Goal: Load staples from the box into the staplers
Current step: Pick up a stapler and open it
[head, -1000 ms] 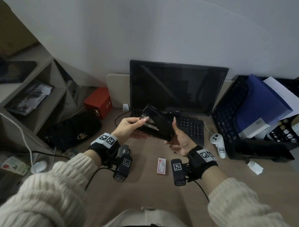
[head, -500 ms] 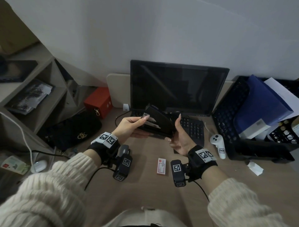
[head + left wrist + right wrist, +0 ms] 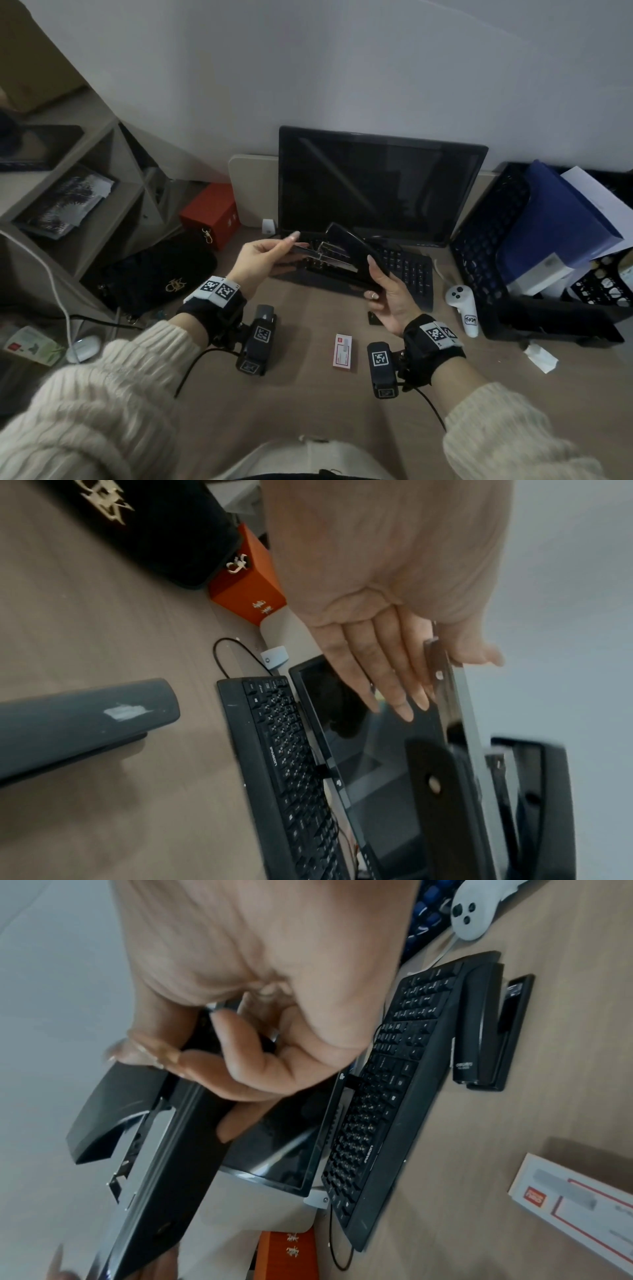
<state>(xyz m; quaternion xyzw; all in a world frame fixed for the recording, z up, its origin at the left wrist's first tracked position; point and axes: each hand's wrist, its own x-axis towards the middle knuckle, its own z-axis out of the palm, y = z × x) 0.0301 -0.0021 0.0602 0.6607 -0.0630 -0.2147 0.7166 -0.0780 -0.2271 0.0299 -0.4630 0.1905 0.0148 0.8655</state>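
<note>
Head view: stapler (image 3: 346, 255) held open, long axis left-right | left hand (image 3: 263, 262) pinches its left end | right hand (image 3: 387, 294) grips right end | staple box (image 3: 343, 351) on desk, near side, closer to right hand

An office desk: monitor (image 3: 380, 185), keyboard (image 3: 404, 270), file rack (image 3: 479, 240), shelves (image 3: 85, 192).

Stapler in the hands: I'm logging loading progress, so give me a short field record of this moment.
held stapler: open, lifted above the keyboard
left hand: pinches the front end of its metal rail
right hand: grips its rear end
staple box: on the desk, untouched
other staplers: one beside the keyboard, one nearer the left wrist
</note>
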